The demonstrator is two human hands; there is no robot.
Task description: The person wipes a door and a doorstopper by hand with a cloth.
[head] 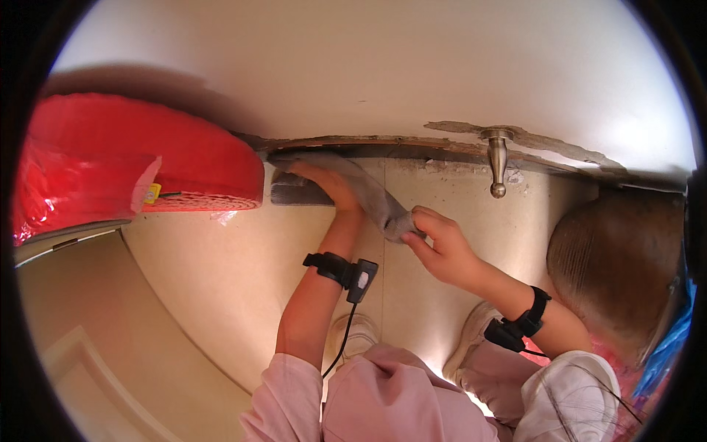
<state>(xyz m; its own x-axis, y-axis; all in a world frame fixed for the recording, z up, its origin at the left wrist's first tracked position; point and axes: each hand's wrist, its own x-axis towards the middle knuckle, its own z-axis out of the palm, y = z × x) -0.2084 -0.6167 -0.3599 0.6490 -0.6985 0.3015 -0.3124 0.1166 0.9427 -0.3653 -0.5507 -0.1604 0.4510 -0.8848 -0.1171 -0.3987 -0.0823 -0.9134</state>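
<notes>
My left hand (327, 178) reaches to the foot of a white wall, its fingers extended along a long strip of grey cloth (362, 179). Those fingertips are partly hidden, so whether they grip is unclear. My right hand (444, 246) pinches the near end of this cloth between thumb and fingers, a little above the floor. The cloth runs slantwise between both hands. Under my left hand lies a darker grey fabric piece (301, 190); I cannot tell if it belongs to the same cloth.
A large round red bundle (204, 149) with a yellow tag (153, 193) stands at left. From the wall (359, 66), chipped along its base, juts a metal fitting (497, 166). At right are a brown rounded object (613, 259) and blue plastic (668, 331). A panelled door (127, 331) is lower left.
</notes>
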